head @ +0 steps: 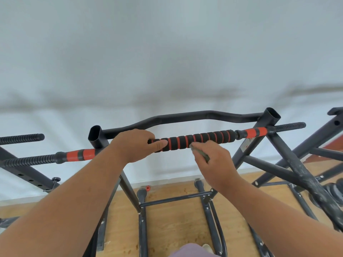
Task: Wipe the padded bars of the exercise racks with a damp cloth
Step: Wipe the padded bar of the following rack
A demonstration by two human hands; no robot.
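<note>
My left hand grips the padded bar; my right hand pinches a grey cloth against it. Neighbouring racks flank closely.

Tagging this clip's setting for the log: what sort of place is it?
Probably a home gym or workout room. A black steel exercise rack with a red-and-black padded bar stands by a plain white wall on a wood floor, with similar racks on either side.
</note>
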